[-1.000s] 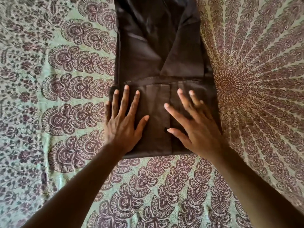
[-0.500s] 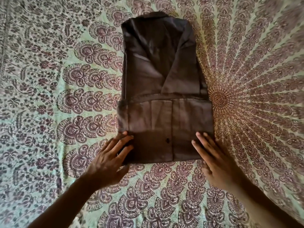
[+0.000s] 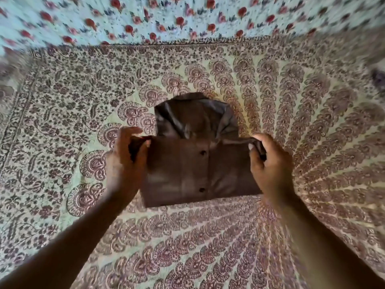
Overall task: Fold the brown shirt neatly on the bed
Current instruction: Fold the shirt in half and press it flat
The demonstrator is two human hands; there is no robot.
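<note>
The brown shirt [image 3: 193, 163] lies in the middle of the bed, folded into a compact rectangle with a button placket running down its front. Its collar end shows beyond the folded panel, farther from me. My left hand [image 3: 125, 163] pinches the left corner of the raised fold edge. My right hand [image 3: 268, 165] pinches the right corner of the same edge. Both hands hold that edge lifted a little above the rest of the shirt.
The bed is covered by a pale green spread [image 3: 291, 122] with a maroon peacock-feather and floral print. Beyond its far border lies a light blue cloth [image 3: 166, 17] with red flowers. Bed surface extends on all sides of the shirt.
My hands went from resting at the shirt's near corners to gripping its lower part and bringing it up over the upper half. The view has pulled back and now shows the far cloth.
</note>
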